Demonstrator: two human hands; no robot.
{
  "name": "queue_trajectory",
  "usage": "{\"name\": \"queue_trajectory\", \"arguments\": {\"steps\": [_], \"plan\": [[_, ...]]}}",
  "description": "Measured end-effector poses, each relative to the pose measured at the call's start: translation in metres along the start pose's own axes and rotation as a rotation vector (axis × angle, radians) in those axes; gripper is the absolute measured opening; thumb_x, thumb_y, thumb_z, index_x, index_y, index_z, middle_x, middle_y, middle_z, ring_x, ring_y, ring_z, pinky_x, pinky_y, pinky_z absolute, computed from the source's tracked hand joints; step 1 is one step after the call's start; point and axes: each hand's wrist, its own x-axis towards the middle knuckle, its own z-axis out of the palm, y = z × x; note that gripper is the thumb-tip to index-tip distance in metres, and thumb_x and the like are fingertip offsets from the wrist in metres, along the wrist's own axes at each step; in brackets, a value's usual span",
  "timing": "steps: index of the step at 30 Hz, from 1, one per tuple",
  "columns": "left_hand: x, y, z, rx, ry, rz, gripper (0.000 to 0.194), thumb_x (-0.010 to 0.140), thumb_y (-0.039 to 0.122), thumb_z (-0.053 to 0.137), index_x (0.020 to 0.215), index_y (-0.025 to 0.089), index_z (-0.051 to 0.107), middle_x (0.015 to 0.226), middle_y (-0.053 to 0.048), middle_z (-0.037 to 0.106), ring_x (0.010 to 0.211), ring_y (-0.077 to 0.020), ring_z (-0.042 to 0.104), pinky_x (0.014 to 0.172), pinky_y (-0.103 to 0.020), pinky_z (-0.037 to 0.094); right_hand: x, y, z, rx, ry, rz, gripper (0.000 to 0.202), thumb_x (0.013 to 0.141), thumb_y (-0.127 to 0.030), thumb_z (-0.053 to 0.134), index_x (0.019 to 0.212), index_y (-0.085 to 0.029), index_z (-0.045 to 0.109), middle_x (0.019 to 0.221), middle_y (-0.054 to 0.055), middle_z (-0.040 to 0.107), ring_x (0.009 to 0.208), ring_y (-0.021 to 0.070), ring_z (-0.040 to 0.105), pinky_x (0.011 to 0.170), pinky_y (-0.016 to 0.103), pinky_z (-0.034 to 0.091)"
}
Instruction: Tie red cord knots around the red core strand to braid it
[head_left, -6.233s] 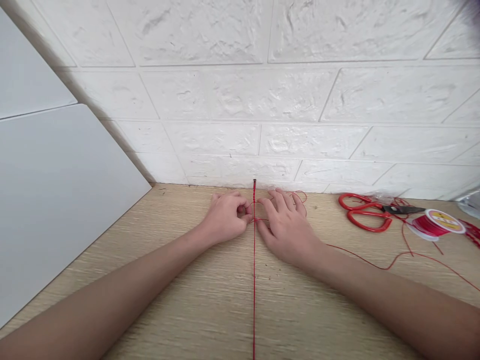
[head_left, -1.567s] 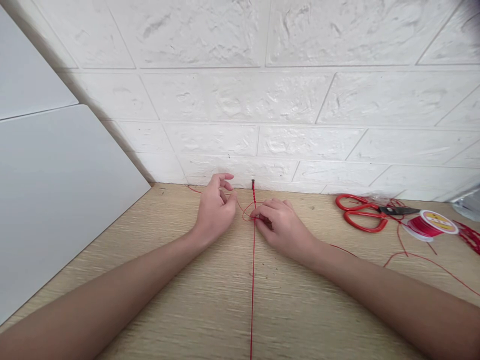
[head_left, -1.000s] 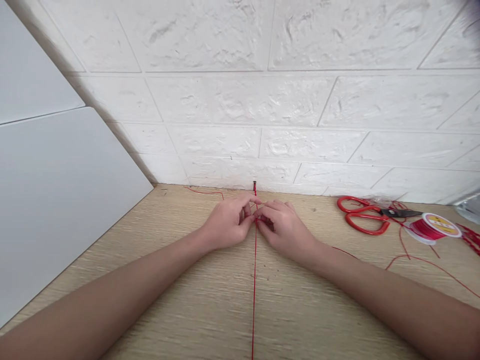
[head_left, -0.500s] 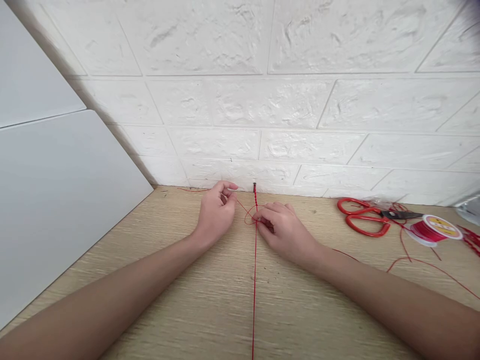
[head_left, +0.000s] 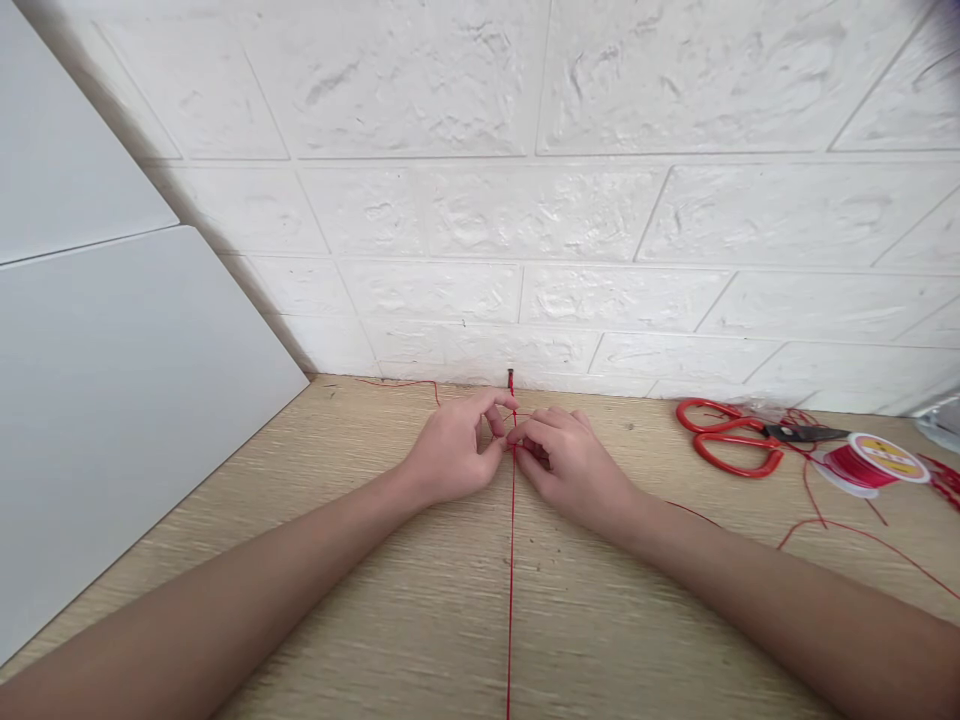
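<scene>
A red cord runs taut from a small dark hook at the foot of the wall towards me, with a knotted stretch near the hook. My left hand is left of the cord, thumb and fingers pinched on a thin red thread, its index finger reaching to the knotted part. Close by on the right, my right hand pinches the thread against the taut cord. The fingertips of both hands nearly meet, and they hide most of the thread between them.
Orange-handled scissors lie at the right by the wall, beside a white spool of red thread. Loose red thread trails over the wooden table. A grey panel stands at the left.
My left hand has moved right and slightly down to the cord, beside my right hand. The open loop of thread between the hands is now mostly hidden. My right hand has stayed put.
</scene>
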Motion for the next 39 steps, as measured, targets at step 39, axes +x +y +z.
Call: {"name": "queue_trajectory", "arguments": {"steps": [39], "plan": [[-0.0022, -0.0001, 0.0006, 0.028, 0.000, 0.043, 0.045, 0.077, 0.009, 0.057, 0.121, 0.022, 0.058, 0.097, -0.001, 0.069, 0.056, -0.0078, 0.052, 0.055, -0.023, 0.042, 0.0011, -0.0008, -0.0016, 0.033, 0.000, 0.025, 0.015, 0.088, -0.008, 0.056, 0.087, -0.020, 0.064, 0.086, 0.003, 0.066, 0.085, 0.0190, 0.057, 0.077, 0.034, 0.034]]}}
